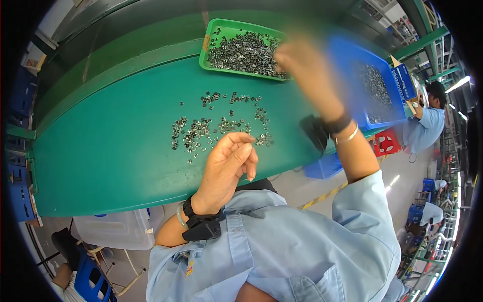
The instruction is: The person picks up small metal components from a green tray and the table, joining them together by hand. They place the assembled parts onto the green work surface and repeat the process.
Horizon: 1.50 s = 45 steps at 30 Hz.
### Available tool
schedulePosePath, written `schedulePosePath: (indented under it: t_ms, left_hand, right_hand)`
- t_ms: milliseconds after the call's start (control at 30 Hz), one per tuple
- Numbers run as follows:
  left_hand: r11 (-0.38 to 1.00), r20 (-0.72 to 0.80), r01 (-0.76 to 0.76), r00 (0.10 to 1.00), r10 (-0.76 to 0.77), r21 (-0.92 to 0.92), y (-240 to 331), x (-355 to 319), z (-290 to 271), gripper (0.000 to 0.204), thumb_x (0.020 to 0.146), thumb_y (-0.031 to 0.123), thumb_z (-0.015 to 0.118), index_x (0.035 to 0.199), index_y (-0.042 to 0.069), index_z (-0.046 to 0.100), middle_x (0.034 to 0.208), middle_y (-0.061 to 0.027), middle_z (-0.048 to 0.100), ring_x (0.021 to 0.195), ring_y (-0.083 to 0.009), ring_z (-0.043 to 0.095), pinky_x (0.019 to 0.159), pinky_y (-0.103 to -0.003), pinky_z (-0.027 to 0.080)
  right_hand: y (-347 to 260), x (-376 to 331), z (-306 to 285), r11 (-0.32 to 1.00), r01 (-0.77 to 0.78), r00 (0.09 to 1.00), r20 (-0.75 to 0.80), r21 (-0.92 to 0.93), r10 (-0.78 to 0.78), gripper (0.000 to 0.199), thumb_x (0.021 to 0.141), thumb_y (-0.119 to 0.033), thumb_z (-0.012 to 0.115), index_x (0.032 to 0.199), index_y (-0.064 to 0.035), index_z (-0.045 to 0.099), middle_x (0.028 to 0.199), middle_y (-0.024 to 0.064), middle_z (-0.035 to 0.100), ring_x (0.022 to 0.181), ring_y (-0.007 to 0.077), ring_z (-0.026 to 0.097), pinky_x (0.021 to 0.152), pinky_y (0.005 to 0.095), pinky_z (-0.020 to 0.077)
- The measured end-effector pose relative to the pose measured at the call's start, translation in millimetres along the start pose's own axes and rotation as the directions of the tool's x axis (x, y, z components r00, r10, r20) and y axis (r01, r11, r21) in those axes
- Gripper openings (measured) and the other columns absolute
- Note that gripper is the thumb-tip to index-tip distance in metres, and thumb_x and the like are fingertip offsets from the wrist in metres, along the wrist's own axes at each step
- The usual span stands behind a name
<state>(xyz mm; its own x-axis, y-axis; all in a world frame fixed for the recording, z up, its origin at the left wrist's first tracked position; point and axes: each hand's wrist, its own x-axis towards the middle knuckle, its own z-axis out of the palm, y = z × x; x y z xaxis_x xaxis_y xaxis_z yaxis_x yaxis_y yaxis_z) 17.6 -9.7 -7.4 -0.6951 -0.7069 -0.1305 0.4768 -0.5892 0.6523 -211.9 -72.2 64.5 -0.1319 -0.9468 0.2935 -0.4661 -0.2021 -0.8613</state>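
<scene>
Across the green bench (115, 151) we see small metal clips (201, 132) spread thin in loose rows, likely laid out flat so each can be seen and picked singly. Our left hand (229, 163) hovers at the 6 o'clock edge of that scatter, fingers curled in and thumb pressed toward the fingertips, narrow as if pinching something tiny, though we cannot tell whether a clip sits between them. Our right hand (302, 63) is raised toward 1 o'clock, blurred, beside the green tray (209, 43) heaped with more clips; whether it is closed on anything we cannot tell. At 2 o'clock a blue bin (352, 60) holds another pile, tilted toward us so its contents show. Both containers sit within arm's reach at the far side, leaving the near surface for sorting.
</scene>
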Motion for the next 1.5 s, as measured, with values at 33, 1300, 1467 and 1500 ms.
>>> schedulePosePath:
  t_ms: [33, 1300, 1467, 1500]
  left_hand:
    - [1.0, 0.005, 0.004, 1.0, -0.004, -0.005, -0.3, -0.5, -1.1, 0.018, 0.095, 0.017, 0.051, 0.106, 0.004, 0.05, 0.078, -0.0055, 0.056, 0.059, -0.013, 0.053, 0.052, -0.027, 0.044]
    - [0.954, -0.084, -0.064, 0.992, 0.092, 0.291, 1.2, 4.2, 17.2, 0.018, 0.094, 0.017, 0.052, 0.104, 0.002, 0.052, 0.085, -0.0051, 0.06, 0.064, -0.0092, 0.054, 0.057, -0.022, 0.044]
    - [0.979, -0.059, -0.017, 0.998, 0.03, 0.202, 1.2, 4.3, 12.3, 0.016, 0.094, 0.017, 0.053, 0.1, 0.002, 0.055, 0.082, -0.0051, 0.06, 0.065, -0.01, 0.055, 0.058, -0.023, 0.044]
    - [0.979, -0.059, -0.017, 0.998, 0.03, 0.203, 1.9, 3.9, 11.4, 0.016, 0.094, 0.017, 0.053, 0.1, 0.002, 0.055, 0.082, -0.0051, 0.06, 0.065, -0.01, 0.055, 0.058, -0.023, 0.044]
  right_hand:
    - [3.5, 7.0, -3.6, 0.996, 0.065, 0.998, -0.009, -0.058, -0.066, 0.009, 0.083, -0.004, 0.062, 0.092, -0.002, 0.06, 0.086, 0.0036, 0.061, 0.071, 0.0102, 0.058, 0.067, 0.0237, 0.0486]
    - [-43.1, -87.4, 24.9, 0.66, 0.582, 0.796, 0.501, -0.476, -0.341, 0.057, 0.074, -0.008, 0.068, 0.127, -0.0081, 0.047, 0.079, 0.0042, 0.06, 0.068, 0.0246, 0.055, 0.06, 0.038, 0.043]
    - [-34.3, -94.0, 21.6, 0.826, 0.451, 0.863, 0.402, -0.339, -0.306, 0.046, 0.073, -0.006, 0.069, 0.116, -0.0064, 0.053, 0.08, 0.0054, 0.06, 0.073, 0.0235, 0.057, 0.063, 0.0369, 0.0448]
    - [-32.2, -95.0, 20.4, 0.888, 0.378, 0.892, 0.36, -0.263, -0.274, 0.042, 0.073, -0.005, 0.069, 0.112, -0.0059, 0.055, 0.08, 0.0057, 0.059, 0.075, 0.0232, 0.058, 0.064, 0.0364, 0.0454]
